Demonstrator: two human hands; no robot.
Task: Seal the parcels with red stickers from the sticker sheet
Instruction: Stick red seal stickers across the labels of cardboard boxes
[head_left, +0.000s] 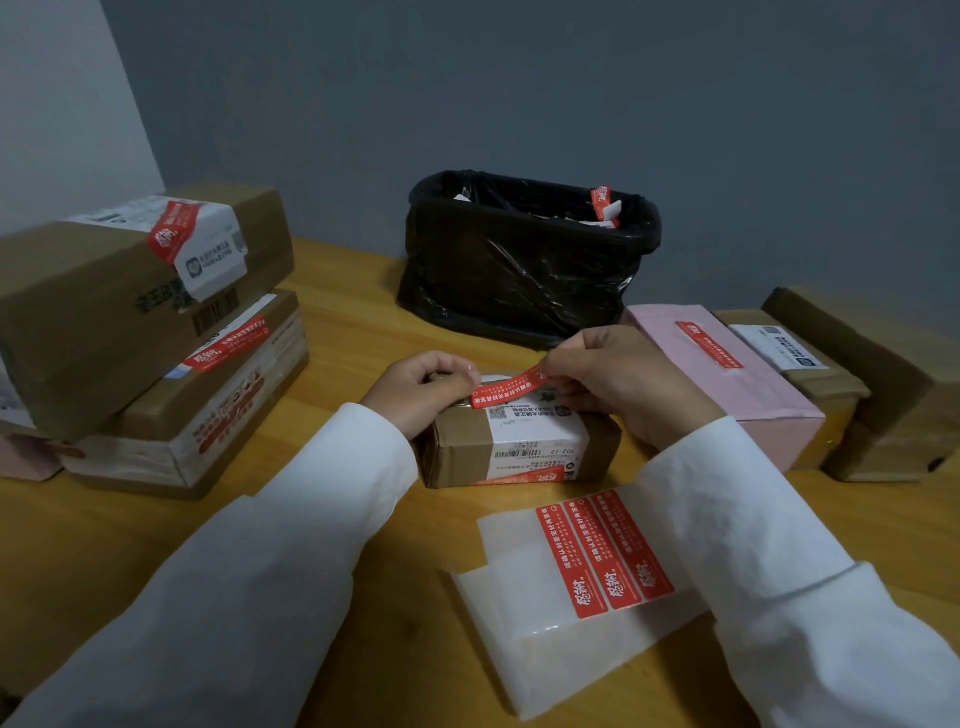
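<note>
A small brown parcel (457, 452) with a white shipping label lies in the middle of the wooden table. Over its top a loose red sticker (506, 391) is stretched between my hands. My left hand (423, 389) pinches the sticker's left end against the parcel's far left corner. My right hand (623, 384) pinches the sticker's right end a little above the parcel. A second red sticker shows on the parcel's near face. The sticker sheet (602, 556), with three red stickers on pale backing, lies in front of the parcel, partly under my right sleeve.
Stacked brown parcels (130, 291) with red stickers stand at the left. A pink parcel (737, 384) with a red sticker and brown boxes (857, 395) sit at the right. A bin lined with a black bag (524, 260) stands behind, holding paper scraps.
</note>
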